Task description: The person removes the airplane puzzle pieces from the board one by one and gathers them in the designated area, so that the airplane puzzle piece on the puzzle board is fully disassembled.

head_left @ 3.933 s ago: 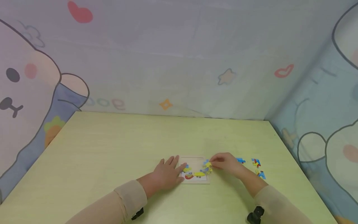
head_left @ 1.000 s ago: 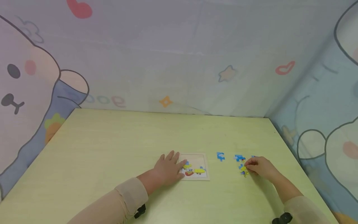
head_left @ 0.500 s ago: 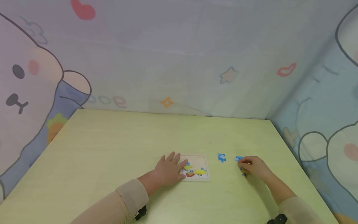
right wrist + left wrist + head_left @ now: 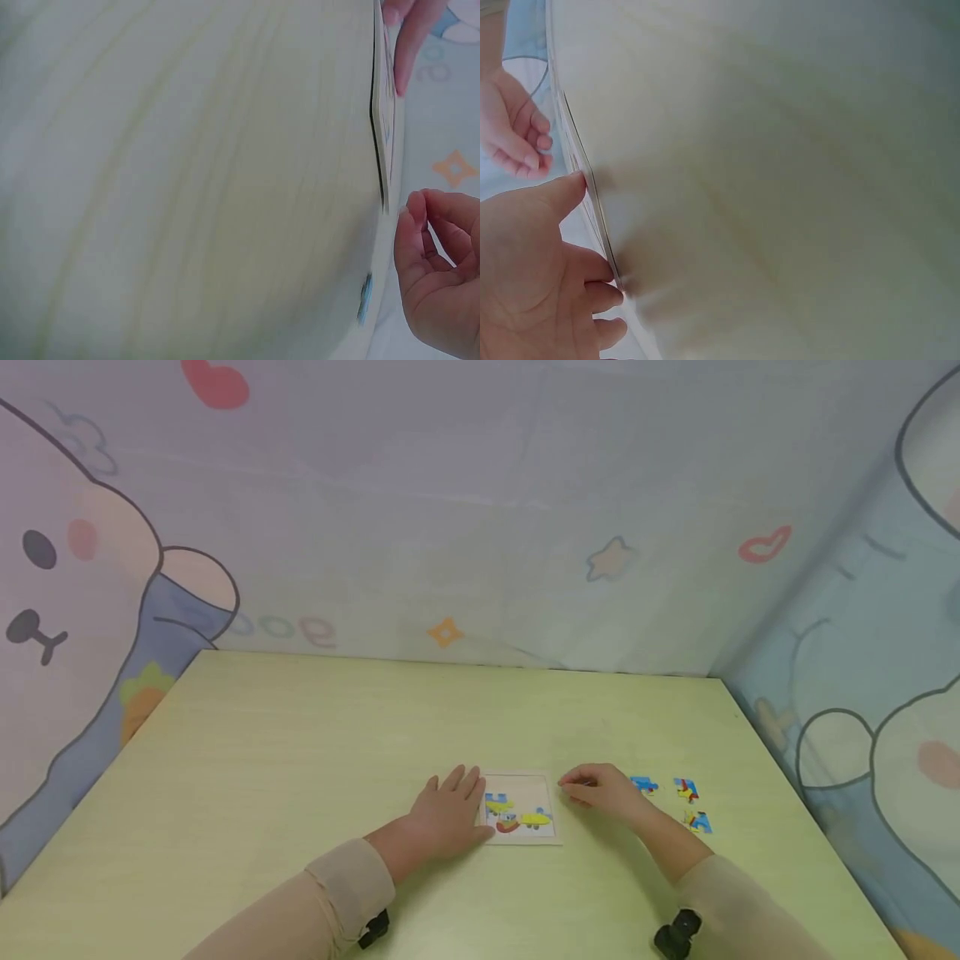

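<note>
A square puzzle board (image 4: pixel 520 840) with a pale rim lies on the table, with several fitted puzzle pieces (image 4: pixel 535 818) along its lower part. My left hand (image 4: pixel 446 818) rests spread on the board's left edge. In the left wrist view its fingertips (image 4: pixel 574 191) are at the rim. Just off the board's upper right side, my right hand (image 4: pixel 611 792) has thumb and forefinger pinched together, apparently on a puzzle piece that the fingers mostly hide. In the right wrist view, the pinched fingertips (image 4: pixel 417 206) hang over the table near the board's corner.
To the right of my right hand lie loose puzzle pieces: a blue one (image 4: pixel 643 785), a blue, red and yellow one (image 4: pixel 686 789) and a blue and yellow one (image 4: pixel 697 822). The table (image 4: pixel 337 718) meets a printed cloth backdrop (image 4: pixel 480 527) at its far edge.
My right hand has moved left from the loose pieces to the board's right side. The yellow and blue piece seen at its fingers earlier no longer shows. The left hand stays on the board.
</note>
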{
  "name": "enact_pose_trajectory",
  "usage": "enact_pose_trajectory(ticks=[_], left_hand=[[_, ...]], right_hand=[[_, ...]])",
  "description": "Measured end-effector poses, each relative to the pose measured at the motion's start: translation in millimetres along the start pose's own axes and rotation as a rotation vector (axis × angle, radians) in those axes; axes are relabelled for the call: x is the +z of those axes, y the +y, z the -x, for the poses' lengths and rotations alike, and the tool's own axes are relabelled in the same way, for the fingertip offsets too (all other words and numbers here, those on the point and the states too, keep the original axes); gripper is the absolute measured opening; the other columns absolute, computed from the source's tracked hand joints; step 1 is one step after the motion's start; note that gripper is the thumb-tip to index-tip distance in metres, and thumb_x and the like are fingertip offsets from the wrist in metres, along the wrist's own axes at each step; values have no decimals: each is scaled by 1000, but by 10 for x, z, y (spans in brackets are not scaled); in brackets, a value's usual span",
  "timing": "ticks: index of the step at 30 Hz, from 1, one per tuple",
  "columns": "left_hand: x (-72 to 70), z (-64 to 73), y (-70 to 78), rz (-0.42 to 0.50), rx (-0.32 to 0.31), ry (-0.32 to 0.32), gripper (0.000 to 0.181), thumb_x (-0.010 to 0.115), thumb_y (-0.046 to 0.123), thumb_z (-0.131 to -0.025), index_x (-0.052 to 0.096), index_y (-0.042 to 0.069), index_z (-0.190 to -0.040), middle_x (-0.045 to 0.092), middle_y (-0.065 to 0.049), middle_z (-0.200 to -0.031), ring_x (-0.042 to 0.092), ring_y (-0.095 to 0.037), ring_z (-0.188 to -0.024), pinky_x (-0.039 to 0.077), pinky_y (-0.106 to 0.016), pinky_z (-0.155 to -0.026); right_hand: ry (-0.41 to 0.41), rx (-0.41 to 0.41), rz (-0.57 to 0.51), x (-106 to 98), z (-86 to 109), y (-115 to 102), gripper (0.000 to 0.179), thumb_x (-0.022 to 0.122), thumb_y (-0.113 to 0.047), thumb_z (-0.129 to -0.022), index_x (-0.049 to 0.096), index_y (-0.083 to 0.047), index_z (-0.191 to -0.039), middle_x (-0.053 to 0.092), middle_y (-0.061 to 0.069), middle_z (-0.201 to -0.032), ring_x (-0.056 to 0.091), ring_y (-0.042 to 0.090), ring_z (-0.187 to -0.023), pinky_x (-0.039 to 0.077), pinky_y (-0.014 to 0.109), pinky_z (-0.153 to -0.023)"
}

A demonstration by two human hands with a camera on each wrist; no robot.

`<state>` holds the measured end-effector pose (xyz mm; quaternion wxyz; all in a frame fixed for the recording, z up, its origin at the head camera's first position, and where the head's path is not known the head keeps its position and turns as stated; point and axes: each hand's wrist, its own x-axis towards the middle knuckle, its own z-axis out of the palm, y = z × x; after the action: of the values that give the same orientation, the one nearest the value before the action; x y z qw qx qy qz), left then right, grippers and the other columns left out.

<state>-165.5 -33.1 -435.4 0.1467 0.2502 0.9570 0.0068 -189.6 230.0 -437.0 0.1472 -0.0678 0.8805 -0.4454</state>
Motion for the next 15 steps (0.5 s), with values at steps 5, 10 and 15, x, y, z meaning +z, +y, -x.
enact_pose_trajectory(ticks=[5, 10, 15], left_hand=[[5, 0, -10, -20, -3, -1, 76, 44, 56, -92, 24, 10, -148, 18, -6, -154, 13, -26, -141, 19, -50, -108], [4, 4, -8, -50, -4, -13, 75, 40, 57, -93, 22, 11, -149, 17, -7, -154, 14, -26, -141, 20, -50, -108], [-31, 26, 11, -61, -15, -33, 74, 39, 57, -93, 23, 11, -149, 17, -10, -154, 16, -26, -140, 21, -50, -108]], right_hand=[[-53, -48, 60, 253, -122, -176, 18, 62, -15, -90, 70, -4, -102, 66, 4, -97, 57, 15, -82, 49, 30, -75], [-88, -55, 141, 453, -192, -305, 21, 63, -15, -89, 70, -9, -108, 66, 4, -107, 57, 17, -96, 45, 39, -89], [-124, -88, 196, 536, -214, -368, 21, 62, -14, -90, 70, -7, -108, 65, 5, -108, 57, 18, -95, 45, 40, -89]])
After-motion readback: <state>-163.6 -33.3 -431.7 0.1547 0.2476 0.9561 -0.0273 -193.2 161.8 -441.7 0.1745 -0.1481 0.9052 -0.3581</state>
